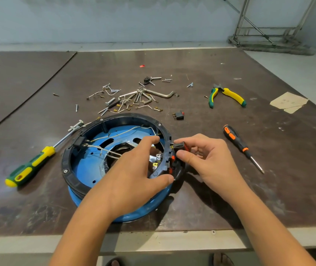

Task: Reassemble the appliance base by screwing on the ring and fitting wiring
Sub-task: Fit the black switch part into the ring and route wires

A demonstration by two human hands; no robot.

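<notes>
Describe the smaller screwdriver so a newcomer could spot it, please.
Start at the blue appliance base. Right of the right hand lies a screwdriver, tip towards the person. Its handle is black and orange, not green and yellow like the bigger screwdriver.

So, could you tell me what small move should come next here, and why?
Probably press the switch inward into the side of the black ring: the right hand pinches it just outside the rim, terminals facing in, while the left hand grips the ring on the blue base.
</notes>
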